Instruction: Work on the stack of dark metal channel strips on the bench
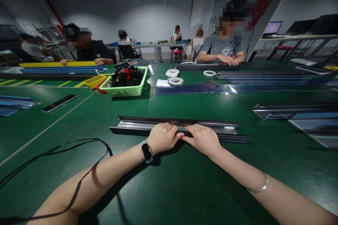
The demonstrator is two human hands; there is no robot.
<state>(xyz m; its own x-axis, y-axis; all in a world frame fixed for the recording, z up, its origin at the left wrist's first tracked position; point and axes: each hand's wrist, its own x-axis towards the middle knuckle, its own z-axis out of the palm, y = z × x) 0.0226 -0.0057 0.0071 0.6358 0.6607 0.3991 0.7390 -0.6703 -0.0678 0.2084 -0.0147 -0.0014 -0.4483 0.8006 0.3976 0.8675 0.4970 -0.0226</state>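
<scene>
A long black channel profile (pixel 137 126) with raised side rails and a shiny pale inner face lies crosswise on the green table (pixel 169 190) in front of me. My left hand (pixel 163 136) is closed over its near rail just left of the middle. Just right of the middle, my right hand (pixel 202 137) grips the same rail, fingers curled over into the channel. The thumbs meet at the near side. My fingertips inside the channel are mostly hidden.
A green basket (pixel 126 91) of black and red parts stands beyond, near white tape rolls (pixel 173 74) and a clear plastic strip (pixel 195 89). More profiles (pixel 295 108) lie right. A phone (pixel 60 103) and a black cord (pixel 79 140) are left. Co-workers (pixel 224 47) sit opposite.
</scene>
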